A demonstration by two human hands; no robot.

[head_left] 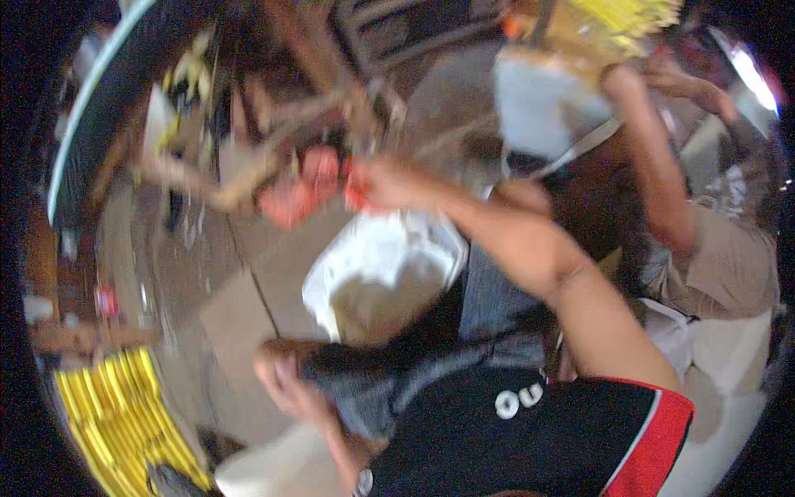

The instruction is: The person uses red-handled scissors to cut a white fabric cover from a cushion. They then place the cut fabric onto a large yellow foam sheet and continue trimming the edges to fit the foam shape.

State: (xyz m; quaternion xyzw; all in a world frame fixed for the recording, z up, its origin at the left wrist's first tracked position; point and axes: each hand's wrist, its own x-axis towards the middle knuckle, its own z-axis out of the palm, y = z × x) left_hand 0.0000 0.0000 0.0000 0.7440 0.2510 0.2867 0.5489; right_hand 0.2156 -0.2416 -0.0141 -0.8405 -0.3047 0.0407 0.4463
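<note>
Right hand [389, 184] stretched forward, closed on red-handled cutters [310, 186] at a branch [273, 149] slanting left; left hand [281, 373] low, apart, grip unclear.

A cluttered workshop floor. Wooden sticks [273, 141] lie beyond the hands; bundled yellow strips [124, 414] lie left of them. Bare concrete [273, 257] shows beneath.

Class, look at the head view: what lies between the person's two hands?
In the head view, a white bag with a pale open inside lies between the right hand, up at the red tool, and the left hand lower down.
</note>
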